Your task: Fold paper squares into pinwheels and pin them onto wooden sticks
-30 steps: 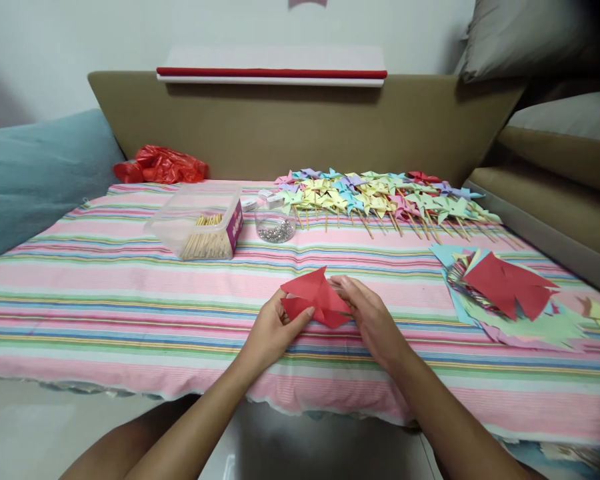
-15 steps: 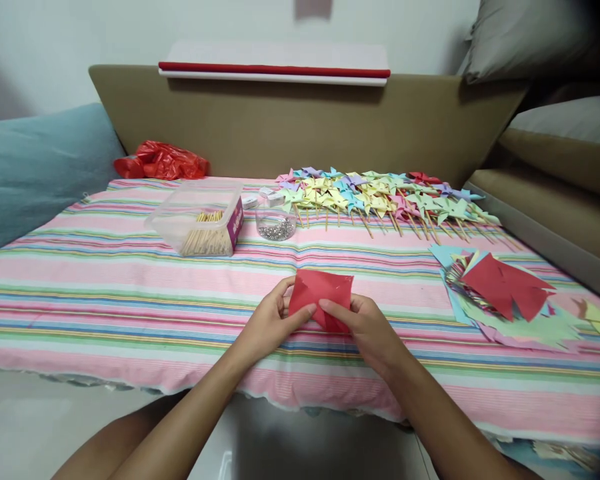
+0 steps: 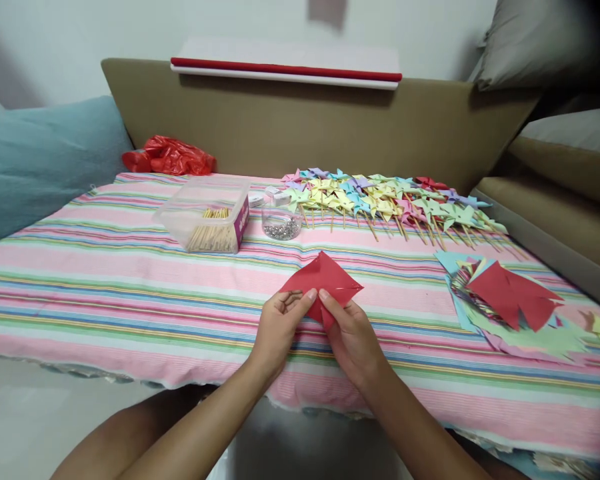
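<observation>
Nearest the camera, the left hand (image 3: pixel 280 327) and right hand (image 3: pixel 350 337) meet over the front edge of the striped cloth (image 3: pixel 105 287). Both are closed in a narrow pinch on one red paper piece (image 3: pixel 325 283). The thumbs press its lower corner from either side, so the paper stands tilted up off the cloth with its cut flaps free, probably to keep them from creasing.

To the right, near the right hand, lies one loose stack of cut paper sheets (image 3: pixel 510 307) with a red one on top. Its layers overlap too much to count.

Farther back on the left stand one clear plastic box of wooden sticks (image 3: pixel 207 220) and, just beside it, one small clear jar of silver pins (image 3: pixel 280 223). Both look open-topped and seem set where an arm can reach them.

Behind the jar, a row of paper pinwheels (image 3: pixel 385 200) lies with sticks pointing forward, too many and too crowded to count.

One red plastic bag (image 3: pixel 173 157) sits at the cloth's far edge, against the brown sofa back (image 3: pixel 330 127).
</observation>
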{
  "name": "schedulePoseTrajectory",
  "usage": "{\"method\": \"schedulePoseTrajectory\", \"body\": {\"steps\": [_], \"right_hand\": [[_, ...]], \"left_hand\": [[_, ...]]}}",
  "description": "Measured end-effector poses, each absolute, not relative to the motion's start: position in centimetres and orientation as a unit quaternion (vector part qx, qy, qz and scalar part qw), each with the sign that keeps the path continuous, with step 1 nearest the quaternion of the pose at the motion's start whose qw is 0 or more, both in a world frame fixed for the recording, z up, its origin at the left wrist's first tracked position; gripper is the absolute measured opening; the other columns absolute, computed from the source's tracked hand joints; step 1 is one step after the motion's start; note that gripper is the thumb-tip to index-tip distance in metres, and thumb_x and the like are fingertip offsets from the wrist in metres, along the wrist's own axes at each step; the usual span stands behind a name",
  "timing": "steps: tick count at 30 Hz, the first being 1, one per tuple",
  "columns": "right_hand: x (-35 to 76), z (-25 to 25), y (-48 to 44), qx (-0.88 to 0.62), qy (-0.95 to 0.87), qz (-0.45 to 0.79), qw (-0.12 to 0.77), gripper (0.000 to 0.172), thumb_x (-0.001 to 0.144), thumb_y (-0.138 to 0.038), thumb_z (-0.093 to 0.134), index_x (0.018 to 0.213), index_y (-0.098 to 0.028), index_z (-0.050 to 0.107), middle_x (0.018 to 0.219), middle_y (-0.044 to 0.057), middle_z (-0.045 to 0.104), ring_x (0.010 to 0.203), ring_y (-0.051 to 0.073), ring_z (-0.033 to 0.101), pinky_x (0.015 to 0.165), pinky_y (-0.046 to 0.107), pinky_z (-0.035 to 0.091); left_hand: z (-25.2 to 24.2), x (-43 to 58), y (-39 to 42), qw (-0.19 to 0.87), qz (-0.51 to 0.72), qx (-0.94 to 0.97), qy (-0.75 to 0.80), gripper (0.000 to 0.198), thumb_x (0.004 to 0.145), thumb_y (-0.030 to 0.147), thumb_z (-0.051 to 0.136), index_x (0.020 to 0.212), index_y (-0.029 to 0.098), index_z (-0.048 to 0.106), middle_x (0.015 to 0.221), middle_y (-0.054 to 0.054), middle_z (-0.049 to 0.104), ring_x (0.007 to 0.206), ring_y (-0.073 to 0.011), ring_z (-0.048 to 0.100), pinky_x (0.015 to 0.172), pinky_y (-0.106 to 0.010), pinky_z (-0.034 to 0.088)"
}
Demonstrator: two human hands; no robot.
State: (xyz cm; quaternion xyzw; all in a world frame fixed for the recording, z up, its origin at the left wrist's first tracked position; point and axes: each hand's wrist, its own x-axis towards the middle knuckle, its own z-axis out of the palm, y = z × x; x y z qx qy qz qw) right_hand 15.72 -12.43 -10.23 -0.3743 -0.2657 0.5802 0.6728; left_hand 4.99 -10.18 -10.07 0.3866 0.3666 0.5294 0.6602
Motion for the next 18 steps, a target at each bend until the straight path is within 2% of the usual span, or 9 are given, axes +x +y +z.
{"method": "schedulePoseTrajectory", "body": {"steps": [3,5,7,9,10,12,15,18], "right_hand": [[15.8,-10.0,-12.6,-0.387,-0.275,0.573,0.668,0.027,0.080,-0.038,0.078,0.099,-0.021,0.071,0.101,0.006,0.077,0.097,0.023,0.071,0.091,0.039,0.056],[16.0,-9.8,-12.9,-0.402,-0.295,0.549,0.671,0.035,0.084,-0.041,0.072,0.114,-0.024,0.064,0.106,0.005,0.076,0.094,0.022,0.072,0.087,0.039,0.057],[16.3,-9.8,-13.2,-0.415,-0.339,0.508,0.674,0.051,0.089,-0.041,0.067,0.135,-0.031,0.049,0.109,0.003,0.075,0.096,0.022,0.072,0.087,0.041,0.057],[16.6,-10.0,-13.5,-0.427,-0.408,0.457,0.665,0.063,0.090,-0.037,0.066,0.145,-0.035,0.035,0.115,0.005,0.074,0.105,0.023,0.071,0.095,0.044,0.054],[16.7,-10.2,-13.6,-0.433,-0.449,0.433,0.651,0.061,0.091,-0.035,0.065,0.145,-0.034,0.037,0.119,0.006,0.073,0.110,0.024,0.070,0.097,0.044,0.053],[17.0,-10.6,-13.7,-0.449,-0.517,0.396,0.611,0.044,0.090,-0.032,0.065,0.132,-0.031,0.052,0.121,0.007,0.071,0.111,0.024,0.069,0.097,0.042,0.053],[17.2,-11.1,-13.6,-0.481,-0.553,0.376,0.567,0.017,0.090,-0.032,0.065,0.106,-0.027,0.067,0.104,0.005,0.074,0.097,0.023,0.072,0.088,0.037,0.056],[17.3,-10.9,-13.3,-0.498,-0.538,0.373,0.569,0.013,0.089,-0.036,0.067,0.095,-0.025,0.070,0.092,0.003,0.075,0.093,0.024,0.072,0.082,0.035,0.056]], "left_hand": [[-10.1,4.9,-9.9,0.660,0.543,0.356,0.378,0.026,0.071,0.035,0.087,0.080,0.014,0.074,0.083,-0.003,0.074,0.078,-0.0145,0.066,0.077,-0.025,0.051],[-10.1,4.6,-9.6,0.662,0.547,0.345,0.378,0.027,0.071,0.037,0.086,0.079,0.015,0.073,0.078,-0.002,0.073,0.074,-0.0135,0.064,0.073,-0.024,0.050],[-10.1,4.3,-9.3,0.664,0.550,0.342,0.374,0.028,0.072,0.040,0.085,0.078,0.015,0.072,0.075,-0.002,0.071,0.070,-0.0134,0.063,0.070,-0.024,0.051],[-10.0,4.0,-9.0,0.665,0.552,0.343,0.370,0.029,0.073,0.041,0.084,0.075,0.015,0.071,0.073,-0.002,0.070,0.067,-0.0130,0.061,0.067,-0.024,0.050],[-10.0,3.9,-9.0,0.665,0.552,0.344,0.368,0.030,0.073,0.042,0.084,0.074,0.015,0.070,0.072,-0.002,0.069,0.065,-0.0126,0.060,0.065,-0.024,0.050],[-10.0,3.8,-8.9,0.666,0.549,0.347,0.366,0.031,0.073,0.042,0.083,0.072,0.015,0.069,0.069,-0.001,0.068,0.063,-0.0120,0.058,0.064,-0.023,0.048],[-10.0,3.8,-8.9,0.667,0.544,0.351,0.369,0.032,0.072,0.042,0.083,0.070,0.015,0.068,0.067,0.000,0.066,0.061,-0.0111,0.055,0.062,-0.022,0.046],[-10.1,3.9,-8.9,0.660,0.541,0.358,0.378,0.033,0.072,0.043,0.083,0.067,0.016,0.065,0.064,0.001,0.063,0.059,-0.0104,0.052,0.059,-0.022,0.042]]}}
